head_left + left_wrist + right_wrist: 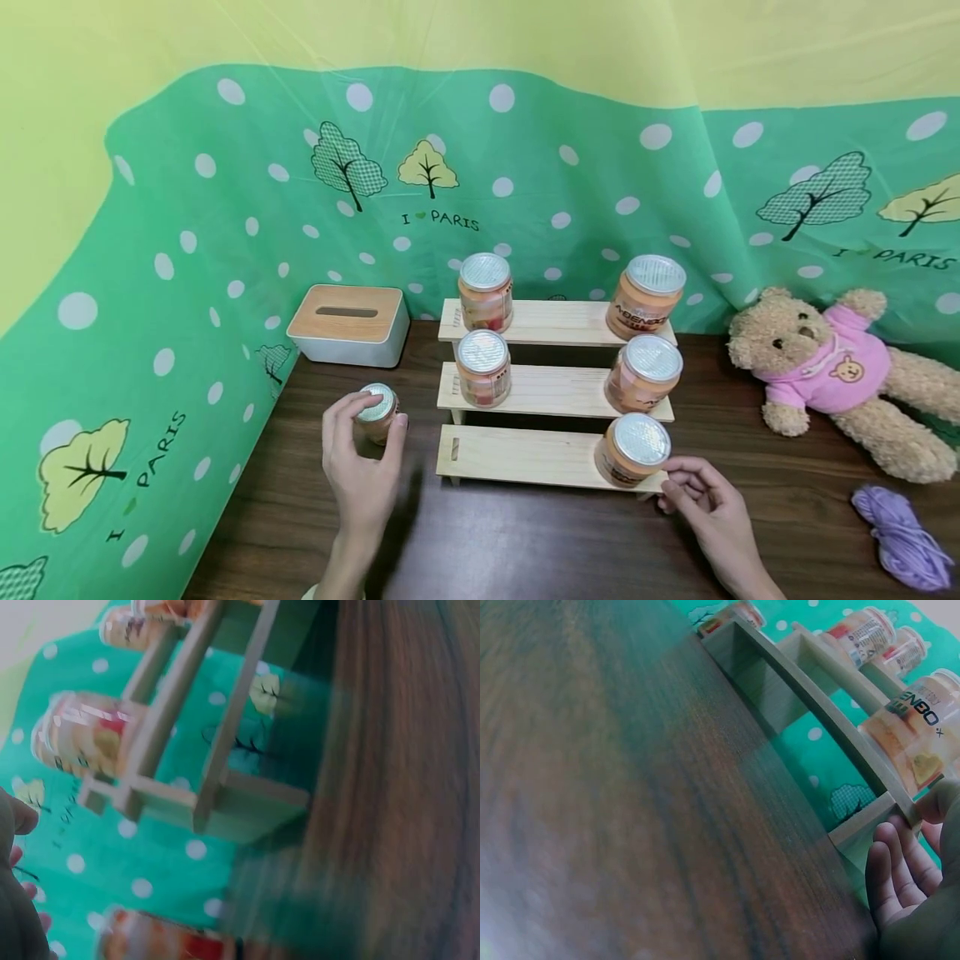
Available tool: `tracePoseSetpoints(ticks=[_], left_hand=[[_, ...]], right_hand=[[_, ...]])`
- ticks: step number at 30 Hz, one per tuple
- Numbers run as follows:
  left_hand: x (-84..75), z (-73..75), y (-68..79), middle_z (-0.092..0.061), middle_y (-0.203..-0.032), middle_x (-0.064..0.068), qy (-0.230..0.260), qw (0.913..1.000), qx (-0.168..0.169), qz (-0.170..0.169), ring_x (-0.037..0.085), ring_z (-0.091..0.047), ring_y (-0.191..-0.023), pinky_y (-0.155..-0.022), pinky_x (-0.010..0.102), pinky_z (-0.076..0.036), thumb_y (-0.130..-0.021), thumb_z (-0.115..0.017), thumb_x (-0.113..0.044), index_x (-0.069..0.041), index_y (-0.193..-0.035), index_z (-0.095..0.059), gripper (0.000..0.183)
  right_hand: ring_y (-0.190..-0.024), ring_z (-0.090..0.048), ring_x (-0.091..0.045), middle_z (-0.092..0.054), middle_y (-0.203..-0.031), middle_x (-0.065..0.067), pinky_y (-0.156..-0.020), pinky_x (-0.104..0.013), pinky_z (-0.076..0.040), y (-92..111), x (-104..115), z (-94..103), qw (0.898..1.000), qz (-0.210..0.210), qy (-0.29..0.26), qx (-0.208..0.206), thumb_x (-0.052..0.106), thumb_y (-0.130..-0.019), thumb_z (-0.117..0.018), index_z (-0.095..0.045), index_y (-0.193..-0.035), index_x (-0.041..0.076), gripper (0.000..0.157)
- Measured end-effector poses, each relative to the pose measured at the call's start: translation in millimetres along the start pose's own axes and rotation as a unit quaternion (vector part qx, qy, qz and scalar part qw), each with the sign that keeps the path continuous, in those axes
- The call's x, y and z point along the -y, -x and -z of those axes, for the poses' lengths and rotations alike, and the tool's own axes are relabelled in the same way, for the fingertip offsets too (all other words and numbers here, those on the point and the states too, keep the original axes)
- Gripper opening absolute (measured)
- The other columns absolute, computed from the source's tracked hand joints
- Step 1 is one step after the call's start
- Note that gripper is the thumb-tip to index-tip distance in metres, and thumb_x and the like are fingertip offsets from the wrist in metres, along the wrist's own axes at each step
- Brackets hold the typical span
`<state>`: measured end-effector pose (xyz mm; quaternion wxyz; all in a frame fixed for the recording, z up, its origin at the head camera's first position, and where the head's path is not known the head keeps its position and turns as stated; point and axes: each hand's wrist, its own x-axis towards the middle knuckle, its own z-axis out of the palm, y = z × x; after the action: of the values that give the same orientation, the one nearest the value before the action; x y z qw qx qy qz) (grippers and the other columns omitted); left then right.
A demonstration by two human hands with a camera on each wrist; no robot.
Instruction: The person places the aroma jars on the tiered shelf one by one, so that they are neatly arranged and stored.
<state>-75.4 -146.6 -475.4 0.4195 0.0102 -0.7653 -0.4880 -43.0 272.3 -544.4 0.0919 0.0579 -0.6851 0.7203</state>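
Note:
In the head view, my left hand (363, 467) is at a small jar (377, 427) with a silvery lid on the table, left of the wooden tiered shelf (517, 454). Its fingers and thumb are spread about the jar; the blurred left wrist view shows a gap between fingers and jar. With thumb and fingers, my right hand (708, 508) pinches the right end of the shelf's front tier. Beside it, a jar (633, 454) stands at that tier's right end. The middle tier bears jars (483, 375) at both ends, as does the back tier (558, 321).
A white tissue box (348, 350) with a wooden top stands behind the left hand. To the right lie a teddy bear (840, 375) in a pink top and a skein of purple yarn (903, 537). A green and yellow printed cloth (540, 158) hangs behind the table.

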Motion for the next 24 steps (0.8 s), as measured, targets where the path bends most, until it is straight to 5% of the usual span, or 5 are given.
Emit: tracePoseSetpoints(ticks=[8,13,18,24], left_hand=[[26.7,2.4,7.4,-0.055,-0.148,0.023,-0.043,0.9946,0.013,0.094,0.037,-0.047,-0.14,-0.108,0.057,-0.037,-0.082,-0.096,-0.005,-0.003,-0.123,-0.072,0.048],[37.9,0.8,9.3,-0.055,-0.151,0.024,-0.033,0.9881,0.031,0.147,0.041,-0.055,-0.133,-0.106,0.054,-0.041,-0.083,-0.095,-0.005,-0.002,-0.125,-0.069,0.05],[55.8,2.5,9.4,-0.063,-0.146,0.022,-0.05,0.9896,0.045,0.127,0.037,-0.06,-0.133,-0.104,0.043,-0.046,-0.08,-0.097,-0.004,-0.002,-0.128,-0.069,0.055],[65.9,4.2,7.6,-0.073,-0.134,0.017,-0.057,0.9887,0.053,0.128,0.027,-0.066,-0.12,-0.1,0.046,-0.051,-0.08,-0.096,0.0,-0.004,-0.128,-0.07,0.054]], right_hand=[[-0.076,-0.072,-0.013,-0.074,-0.092,-0.006,-0.068,-0.023,-0.062,0,1,-0.7,1.0,0.002,-0.002,0.005,-0.025,-0.101,-0.059,-0.066,-0.121,-0.012,0.024],[-0.076,-0.071,-0.013,-0.074,-0.092,-0.005,-0.068,-0.024,-0.062,1,1,0.0,1.0,-0.002,0.004,0.006,-0.024,-0.102,-0.059,-0.065,-0.121,-0.014,0.022],[-0.076,-0.072,-0.013,-0.074,-0.092,-0.006,-0.067,-0.024,-0.062,1,1,-0.3,1.0,0.002,-0.002,0.003,-0.026,-0.101,-0.058,-0.067,-0.12,-0.011,0.026],[-0.075,-0.072,-0.013,-0.074,-0.092,-0.006,-0.067,-0.024,-0.062,0,1,0.3,1.0,0.005,-0.003,0.0,-0.026,-0.1,-0.058,-0.066,-0.12,-0.013,0.026]])
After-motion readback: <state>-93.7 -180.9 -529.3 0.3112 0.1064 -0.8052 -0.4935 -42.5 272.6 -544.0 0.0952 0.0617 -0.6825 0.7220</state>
